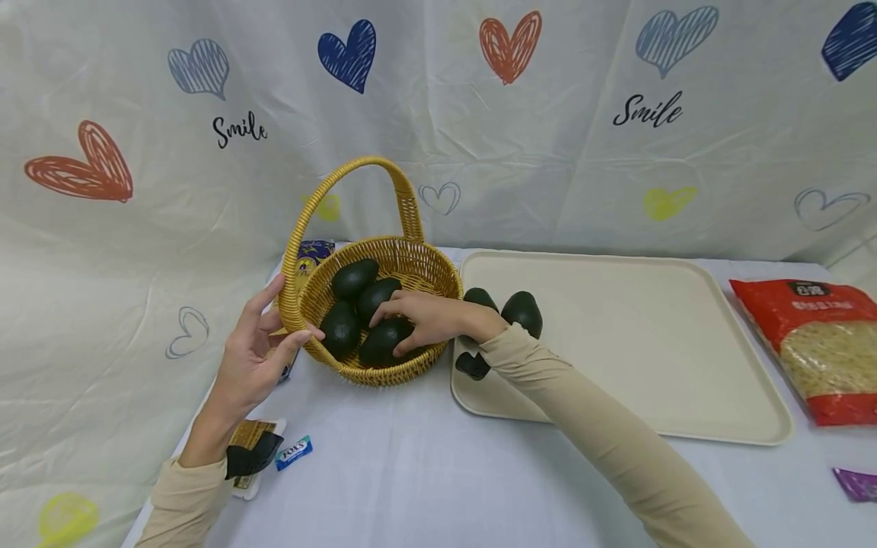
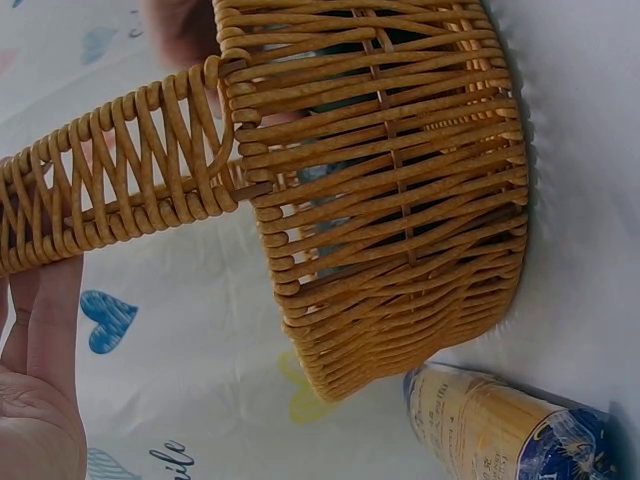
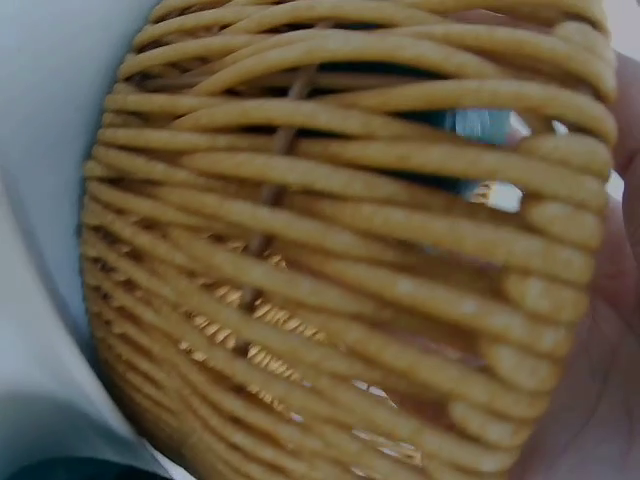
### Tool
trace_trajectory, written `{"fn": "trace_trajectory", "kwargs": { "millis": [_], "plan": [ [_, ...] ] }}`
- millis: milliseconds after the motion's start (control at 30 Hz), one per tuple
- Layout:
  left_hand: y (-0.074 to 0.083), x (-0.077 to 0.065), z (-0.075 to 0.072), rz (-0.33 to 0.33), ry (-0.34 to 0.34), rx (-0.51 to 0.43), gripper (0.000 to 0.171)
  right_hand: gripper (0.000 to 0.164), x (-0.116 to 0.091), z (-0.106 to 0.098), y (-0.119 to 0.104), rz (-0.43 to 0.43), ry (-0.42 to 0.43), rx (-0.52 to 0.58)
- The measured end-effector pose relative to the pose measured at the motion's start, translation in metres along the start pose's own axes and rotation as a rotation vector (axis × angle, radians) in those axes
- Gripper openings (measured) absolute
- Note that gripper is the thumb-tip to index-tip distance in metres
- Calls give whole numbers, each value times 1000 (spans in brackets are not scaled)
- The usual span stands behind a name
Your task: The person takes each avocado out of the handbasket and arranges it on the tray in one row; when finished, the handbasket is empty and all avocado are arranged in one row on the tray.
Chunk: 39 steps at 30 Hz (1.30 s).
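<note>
A yellow wicker basket (image 1: 384, 375) with a tall arched handle holds several dark green avocados (image 1: 355, 278). My left hand (image 1: 250, 361) grips the basket at the left foot of its handle (image 2: 120, 170), thumb near the rim. Reaching over the right rim, my right hand (image 1: 438, 316) has its fingers and thumb about the front avocado (image 1: 384, 342) inside. In the right wrist view, the wicker wall (image 3: 330, 220) covers most of what lies within. Two more avocados (image 1: 523, 312) rest at the left end of a beige tray (image 1: 637, 342), partly behind my right wrist.
Behind the basket's left side lies a blue and yellow pasta packet (image 2: 500, 430). A small blue wrapper (image 1: 294, 453) and a brown-and-white pack (image 1: 250, 435) lie near my left wrist. Right of the tray are a red bag (image 1: 818, 350) and a purple packet (image 1: 856, 485).
</note>
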<state>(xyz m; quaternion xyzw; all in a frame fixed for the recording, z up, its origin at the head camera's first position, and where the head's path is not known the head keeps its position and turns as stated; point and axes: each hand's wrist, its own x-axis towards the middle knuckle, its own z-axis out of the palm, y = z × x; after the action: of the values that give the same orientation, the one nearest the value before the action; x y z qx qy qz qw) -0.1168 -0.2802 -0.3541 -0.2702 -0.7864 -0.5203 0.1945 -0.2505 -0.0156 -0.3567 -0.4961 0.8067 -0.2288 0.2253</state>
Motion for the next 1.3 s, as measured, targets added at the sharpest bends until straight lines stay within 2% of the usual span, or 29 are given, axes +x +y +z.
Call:
{"fn": "trace_trajectory", "kwargs": {
  "millis": [233,400,733,900,1067,1167,1300],
  "plan": [
    [1,1,1,-5,-1,0,84,42,-1,-4,-3,-47,-38,40],
    [1,2,2,6,4,-6,84,44,2,-3,-4,-67,-78,22],
    [1,2,3,28,-10,-21,78,45,5,3,-10,10,-111,1],
    [0,1,4,27,-12,-22,79,42,-1,2,-5,7,-42,37],
    [-3,0,4,47,-10,-48,77,41,-16,-7,0,-68,78,100],
    [-4,0,3,56,-8,-53,75,41,-33,-19,-1,-104,155,144],
    [-3,0,2,56,-2,-58,75,42,-65,-34,-2,-84,246,211]
  ]
}}
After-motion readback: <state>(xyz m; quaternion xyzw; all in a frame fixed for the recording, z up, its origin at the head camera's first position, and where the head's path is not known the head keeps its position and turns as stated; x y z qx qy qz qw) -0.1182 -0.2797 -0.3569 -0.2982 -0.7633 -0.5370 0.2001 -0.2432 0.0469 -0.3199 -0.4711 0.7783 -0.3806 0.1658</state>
